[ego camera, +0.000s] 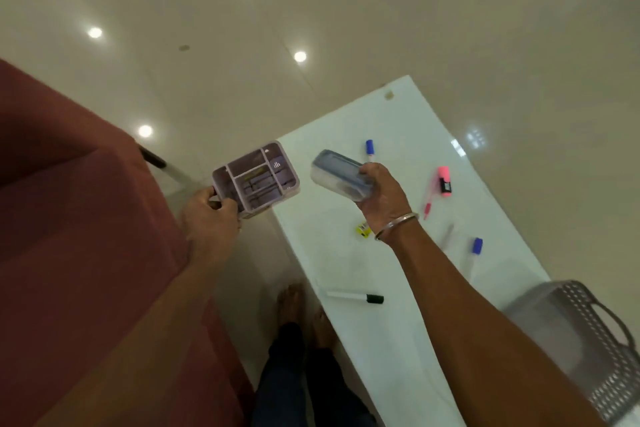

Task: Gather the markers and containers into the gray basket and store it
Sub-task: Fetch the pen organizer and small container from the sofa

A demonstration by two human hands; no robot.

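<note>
My left hand (211, 215) grips a pale purple divided organiser (256, 178) by its near corner, holding it in the air at the white table's left end. My right hand (379, 196) holds a clear box with a blue lid (337, 173), tilted, above the table. On the table lie a blue-capped marker (370, 149), a pink highlighter (444, 181), a pink pen (429, 199), another blue-capped marker (476, 250), a black-capped marker (356, 297) and a small yellow item (363, 228). The gray perforated basket (585, 340) stands at the table's near right end.
The white table (398, 340) runs diagonally from upper middle to lower right. A dark red sofa (69, 236) fills the left side. My bare feet (304, 312) stand on the glossy beige floor (311, 10) between sofa and table.
</note>
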